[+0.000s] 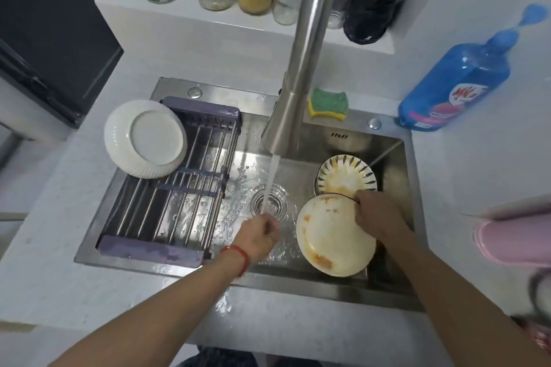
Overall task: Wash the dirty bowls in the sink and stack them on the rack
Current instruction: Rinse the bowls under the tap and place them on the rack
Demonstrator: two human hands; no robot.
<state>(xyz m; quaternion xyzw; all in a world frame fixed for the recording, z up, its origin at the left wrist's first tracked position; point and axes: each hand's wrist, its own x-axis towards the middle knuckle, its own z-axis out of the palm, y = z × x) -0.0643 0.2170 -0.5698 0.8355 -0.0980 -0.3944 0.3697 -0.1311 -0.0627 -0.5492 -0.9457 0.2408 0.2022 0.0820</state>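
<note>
Forearms: nearest the lens, both ours, reaching over the front lip of the sink; a red band sits on the left wrist.
Sink: one steel basin, wet, with the rack across its left half and a drain at centre.
Rack: one, purple-framed with metal bars; it carries one clean white bowl, upside down at its far left corner.
Faucet: one, running; the stream lands on our left hand.
Dirty bowl in hand: one, white with orange smears, tilted on edge at the right of the basin, just beside the stream but not under it.
Patterned bowls: one shows, striped rim and stained, behind the held one; it seems to sit on more, and we cannot count those.
Right hand: fingers curled over the far rim of the smeared bowl, gripping it.
Left hand: under the water; fingers look loosely curled and hold nothing we can see, though the blur keeps us from being sure.
Sponge: one, green over yellow, on the back ledge, untouched.
Soap bottle: one, blue, on the counter at right.
Risk, largest: a one-handed grip on a wet, greasy rim; we judge the bowl could slip and knock the patterned stack.
Risk, lesser: swinging the tilted bowl into the stream may throw spray over the front counter, already wet.
Risk, smallest: rinsing without the sponge may leave the orange residue on.
</note>
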